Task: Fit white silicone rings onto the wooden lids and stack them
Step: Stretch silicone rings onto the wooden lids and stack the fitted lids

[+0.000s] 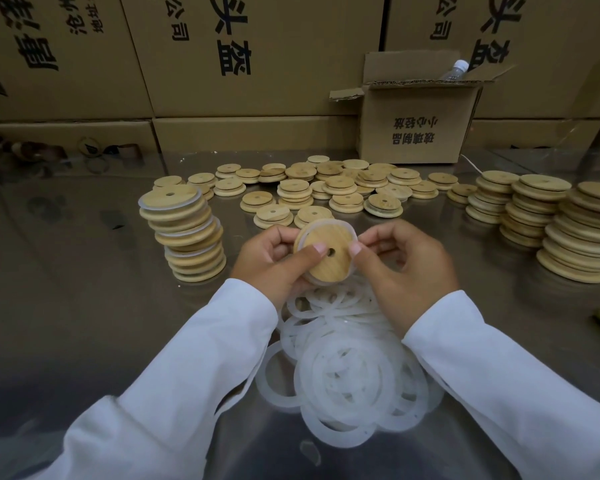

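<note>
Head view: both hands — left hand, right hand — pinch one round wooden lid with a white silicone ring round its rim, above loose white rings on the steel tabletop.

The held lid is pale honey-tan with faint darker grain and 1 dark centre hole; the ring round its rim is translucent milky white; the ring pile by the worktop's front edge is the same frosted white; the ringed stack shows tan bands with thin white ones; the plain stacks at the right edge are pale yellow-tan; the worktop is dull grey with dark reflections; the cartons along the back edge are brown with black characters; the sleeves are white.
</note>
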`<action>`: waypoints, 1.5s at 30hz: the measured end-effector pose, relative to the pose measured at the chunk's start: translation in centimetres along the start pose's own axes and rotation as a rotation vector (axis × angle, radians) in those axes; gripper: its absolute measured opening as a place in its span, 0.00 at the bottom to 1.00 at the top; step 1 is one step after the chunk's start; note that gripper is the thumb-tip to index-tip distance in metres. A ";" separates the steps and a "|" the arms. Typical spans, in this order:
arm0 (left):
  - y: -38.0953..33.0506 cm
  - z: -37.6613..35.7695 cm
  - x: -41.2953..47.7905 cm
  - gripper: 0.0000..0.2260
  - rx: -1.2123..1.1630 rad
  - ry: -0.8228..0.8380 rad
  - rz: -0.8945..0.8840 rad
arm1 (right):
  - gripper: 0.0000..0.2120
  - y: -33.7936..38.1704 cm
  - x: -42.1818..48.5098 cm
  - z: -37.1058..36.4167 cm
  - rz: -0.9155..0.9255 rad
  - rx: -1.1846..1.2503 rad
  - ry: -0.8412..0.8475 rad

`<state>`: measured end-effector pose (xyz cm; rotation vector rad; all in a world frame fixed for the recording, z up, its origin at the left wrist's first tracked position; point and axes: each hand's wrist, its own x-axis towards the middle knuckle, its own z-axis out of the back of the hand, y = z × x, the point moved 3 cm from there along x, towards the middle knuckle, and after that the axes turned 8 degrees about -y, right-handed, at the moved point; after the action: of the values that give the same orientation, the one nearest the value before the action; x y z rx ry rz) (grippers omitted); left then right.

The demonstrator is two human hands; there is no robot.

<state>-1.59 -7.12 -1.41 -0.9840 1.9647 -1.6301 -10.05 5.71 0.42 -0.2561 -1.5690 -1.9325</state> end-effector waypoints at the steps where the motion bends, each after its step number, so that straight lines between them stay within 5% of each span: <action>1: 0.0 0.0 0.0 0.04 -0.009 0.009 0.007 | 0.03 0.0 0.0 0.0 -0.003 -0.012 -0.004; 6: 0.0 0.0 0.0 0.13 -0.051 0.040 0.033 | 0.06 -0.2 0.5 0.3 -0.049 -0.037 0.012; 21: -0.6 -0.3 -0.2 0.07 -0.167 0.029 0.057 | 0.09 0.1 1.1 0.5 -0.109 0.073 0.123; 28: -0.6 -0.1 -0.1 0.04 -0.198 0.012 0.071 | 0.06 0.0 0.5 0.1 -0.309 0.329 0.154; 45: -1.1 -0.3 -0.3 0.03 -0.262 0.017 0.055 | 0.07 0.6 0.4 0.0 -0.304 0.282 0.166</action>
<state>-1.32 -6.76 -0.36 -1.0011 2.2370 -1.3794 -10.01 5.53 1.16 0.2696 -1.8206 -1.8631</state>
